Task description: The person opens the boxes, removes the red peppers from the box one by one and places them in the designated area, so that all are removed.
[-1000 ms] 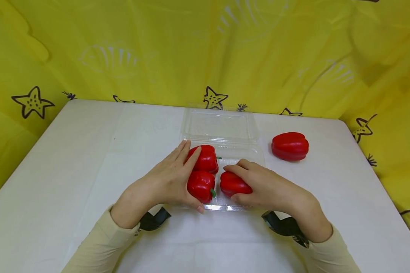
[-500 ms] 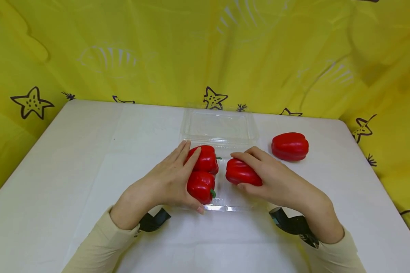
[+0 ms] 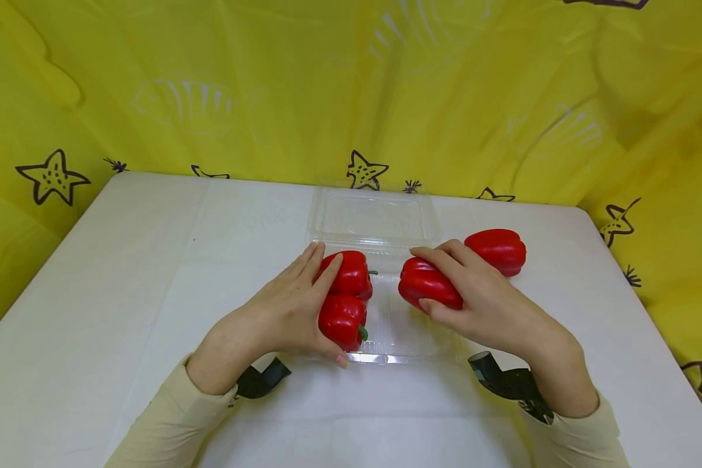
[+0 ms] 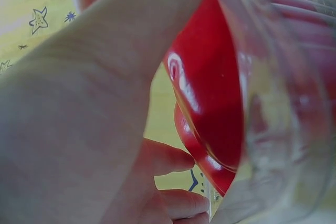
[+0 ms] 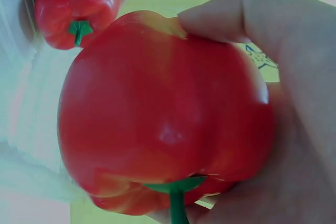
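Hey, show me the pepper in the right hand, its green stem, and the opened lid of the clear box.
Held pepper [image 3: 427,284]: head view, on its red side.
Green stem [image 5: 178,206]: right wrist view, on the stalk.
Clear lid [image 3: 376,216]: head view, on its flat panel.

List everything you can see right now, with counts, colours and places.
Table: 1, white, under everything.
Container base: 1, clear, mid-table.
Lid: 1, clear, open beyond the base.
Seated peppers: 2, red, green-stemmed, base's left half.
Held pepper: 1, red, green-stemmed, at base's right half.
Loose pepper: 1, red, on table, right of container.
Backdrop: 1, yellow, patterned, around table.
Wrist pieces: 2, black, one per wrist.
Sleeves: 2, cream, on forearms.
Left hand: 1, bare, against seated peppers.
Right hand: 1, bare, gripping held pepper.
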`<state>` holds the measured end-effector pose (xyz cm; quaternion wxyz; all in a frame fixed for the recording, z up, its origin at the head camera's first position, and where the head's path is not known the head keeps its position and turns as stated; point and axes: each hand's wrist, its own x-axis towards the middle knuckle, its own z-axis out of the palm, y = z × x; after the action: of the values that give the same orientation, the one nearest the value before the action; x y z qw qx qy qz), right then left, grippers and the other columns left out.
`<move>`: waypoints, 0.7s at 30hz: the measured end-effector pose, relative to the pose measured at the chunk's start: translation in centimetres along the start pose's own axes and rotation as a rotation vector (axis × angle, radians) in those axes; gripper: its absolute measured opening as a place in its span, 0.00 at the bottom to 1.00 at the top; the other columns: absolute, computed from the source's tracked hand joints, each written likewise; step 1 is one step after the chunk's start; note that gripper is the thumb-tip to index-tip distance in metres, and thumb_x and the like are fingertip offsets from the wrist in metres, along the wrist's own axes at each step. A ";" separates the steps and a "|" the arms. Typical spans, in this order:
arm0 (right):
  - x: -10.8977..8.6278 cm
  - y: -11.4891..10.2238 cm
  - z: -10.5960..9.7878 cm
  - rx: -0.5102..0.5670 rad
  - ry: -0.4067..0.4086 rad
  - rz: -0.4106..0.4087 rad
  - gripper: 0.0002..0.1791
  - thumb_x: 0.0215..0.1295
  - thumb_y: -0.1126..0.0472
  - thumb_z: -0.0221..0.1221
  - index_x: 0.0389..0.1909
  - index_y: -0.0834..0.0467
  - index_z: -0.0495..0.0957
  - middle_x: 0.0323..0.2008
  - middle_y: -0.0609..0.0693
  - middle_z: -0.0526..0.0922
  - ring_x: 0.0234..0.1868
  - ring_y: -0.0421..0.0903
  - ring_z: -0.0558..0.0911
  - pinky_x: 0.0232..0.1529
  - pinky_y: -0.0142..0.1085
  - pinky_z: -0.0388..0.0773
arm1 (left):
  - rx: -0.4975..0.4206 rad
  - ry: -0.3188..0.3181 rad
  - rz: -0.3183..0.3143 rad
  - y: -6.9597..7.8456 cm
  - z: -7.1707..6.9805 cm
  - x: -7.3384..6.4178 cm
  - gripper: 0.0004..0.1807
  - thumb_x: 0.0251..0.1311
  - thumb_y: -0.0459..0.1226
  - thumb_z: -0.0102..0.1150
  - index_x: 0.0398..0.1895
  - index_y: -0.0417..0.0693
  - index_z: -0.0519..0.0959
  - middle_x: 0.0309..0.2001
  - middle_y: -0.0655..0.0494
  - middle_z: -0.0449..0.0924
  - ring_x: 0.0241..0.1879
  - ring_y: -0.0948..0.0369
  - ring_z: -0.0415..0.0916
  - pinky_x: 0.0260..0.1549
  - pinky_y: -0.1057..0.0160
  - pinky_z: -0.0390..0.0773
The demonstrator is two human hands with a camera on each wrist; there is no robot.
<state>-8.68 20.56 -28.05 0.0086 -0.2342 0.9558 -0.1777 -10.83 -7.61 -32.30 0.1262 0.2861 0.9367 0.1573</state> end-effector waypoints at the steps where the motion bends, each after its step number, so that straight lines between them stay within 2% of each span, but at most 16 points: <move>1: 0.0 0.1 -0.1 0.000 0.005 0.003 0.34 0.59 0.56 0.65 0.67 0.51 0.68 0.53 0.51 0.76 0.50 0.49 0.78 0.44 0.50 0.85 | 0.000 -0.001 0.001 0.0 0.0 0.0 0.74 0.32 0.67 0.75 0.80 0.46 0.46 0.80 0.40 0.41 0.80 0.44 0.36 0.69 0.43 0.66; 11: -0.2 0.9 -0.9 0.041 0.054 0.074 0.31 0.63 0.57 0.59 0.68 0.51 0.65 0.51 0.51 0.75 0.48 0.51 0.77 0.41 0.50 0.83 | 0.006 -0.004 -0.007 0.0 0.0 0.0 0.74 0.31 0.66 0.75 0.80 0.47 0.47 0.80 0.40 0.41 0.80 0.44 0.37 0.68 0.43 0.67; 17: -0.4 1.4 -1.3 0.069 0.140 0.076 0.32 0.63 0.51 0.65 0.67 0.53 0.67 0.52 0.51 0.75 0.50 0.53 0.76 0.41 0.51 0.84 | 0.004 -0.007 -0.009 0.0 0.0 0.0 0.74 0.31 0.66 0.76 0.80 0.47 0.46 0.80 0.40 0.41 0.80 0.44 0.36 0.68 0.43 0.67; 21: -0.7 1.9 -1.6 0.042 0.212 0.070 0.35 0.60 0.53 0.69 0.66 0.55 0.69 0.52 0.52 0.75 0.50 0.55 0.77 0.41 0.55 0.83 | 0.001 -0.006 -0.008 0.0 0.1 0.0 0.74 0.31 0.66 0.76 0.80 0.47 0.46 0.80 0.40 0.41 0.79 0.44 0.37 0.67 0.42 0.68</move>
<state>-9.08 23.02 -27.22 -0.0811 -0.1802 0.9550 -0.2212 -10.79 -7.55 -32.40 0.1294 0.2829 0.9376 0.1554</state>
